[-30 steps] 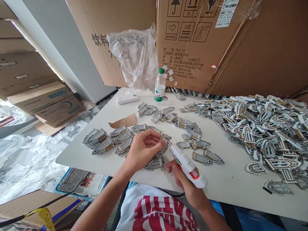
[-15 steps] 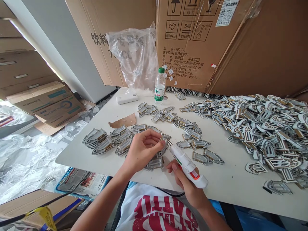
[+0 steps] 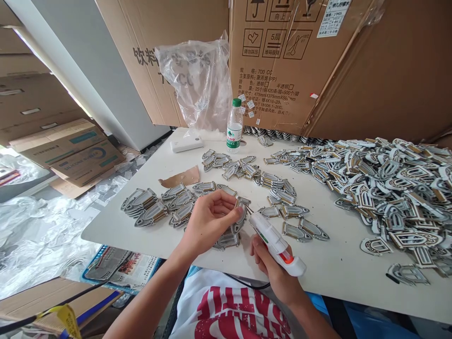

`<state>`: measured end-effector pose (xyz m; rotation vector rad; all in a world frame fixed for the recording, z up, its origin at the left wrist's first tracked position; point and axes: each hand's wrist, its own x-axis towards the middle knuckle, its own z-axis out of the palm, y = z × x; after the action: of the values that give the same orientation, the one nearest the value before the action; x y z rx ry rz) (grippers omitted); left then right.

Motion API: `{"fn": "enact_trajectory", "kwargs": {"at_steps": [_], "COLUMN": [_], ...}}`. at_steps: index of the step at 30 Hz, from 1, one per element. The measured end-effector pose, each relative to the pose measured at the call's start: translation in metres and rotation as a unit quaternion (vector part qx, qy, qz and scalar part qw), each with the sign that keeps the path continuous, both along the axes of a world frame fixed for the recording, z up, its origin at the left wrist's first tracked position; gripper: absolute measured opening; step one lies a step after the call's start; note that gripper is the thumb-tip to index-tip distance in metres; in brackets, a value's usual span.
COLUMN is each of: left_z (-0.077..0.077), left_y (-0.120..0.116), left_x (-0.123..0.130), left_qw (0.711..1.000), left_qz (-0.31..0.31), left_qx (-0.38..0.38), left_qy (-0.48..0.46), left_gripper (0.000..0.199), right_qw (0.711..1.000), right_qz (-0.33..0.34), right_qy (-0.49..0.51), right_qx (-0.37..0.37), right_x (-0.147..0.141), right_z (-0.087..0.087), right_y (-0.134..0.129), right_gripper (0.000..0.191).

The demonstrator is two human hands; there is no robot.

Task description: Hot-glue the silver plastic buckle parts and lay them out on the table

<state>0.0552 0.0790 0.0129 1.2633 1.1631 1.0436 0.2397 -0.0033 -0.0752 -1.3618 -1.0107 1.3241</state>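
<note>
My left hand point(image 3: 208, 221) pinches a small grey arch-shaped piece point(image 3: 240, 214) between thumb and fingers, above the white table point(image 3: 247, 261). My right hand point(image 3: 273, 266) is wrapped round a white glue gun point(image 3: 273, 238), whose thin metal tip points up and left at the held piece. Whether the tip touches the piece is too small to tell. Similar grey pieces point(image 3: 181, 200) lie in overlapping rows left of and behind my left hand, and more point(image 3: 294, 211) lie right of the glue gun.
A large heap of arch pieces point(image 3: 399, 188) covers the table's right side. Behind stand a bottle with a green cap point(image 3: 234, 127), a white box-like device point(image 3: 186, 144), a clear plastic bag point(image 3: 201, 89) and tall cartons point(image 3: 275, 66). A brown scrap point(image 3: 180, 178) lies at left.
The fingers of my right hand have drawn in closer round the glue gun's handle. My left hand and its piece have hardly moved.
</note>
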Motion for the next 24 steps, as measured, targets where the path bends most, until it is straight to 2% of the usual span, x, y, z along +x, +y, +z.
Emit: {"fn": "enact_trajectory", "kwargs": {"at_steps": [18, 24], "left_z": [0.0017, 0.0004], "left_y": [-0.0030, -0.0049], "left_x": [-0.0001, 0.0015], "left_qw": [1.000, 0.995], "left_qz": [0.007, 0.026], "left_qx": [-0.001, 0.064], "left_qy": [0.018, 0.068], "left_gripper": [0.025, 0.019], "right_qw": [1.000, 1.000], "right_qz": [0.012, 0.013], "right_qy": [0.018, 0.022], "right_qx": [-0.014, 0.004], "right_x": [-0.0010, -0.0021], "right_z": [0.0045, 0.0087], "right_y": [0.0006, 0.0031], "right_gripper": [0.057, 0.057]}}
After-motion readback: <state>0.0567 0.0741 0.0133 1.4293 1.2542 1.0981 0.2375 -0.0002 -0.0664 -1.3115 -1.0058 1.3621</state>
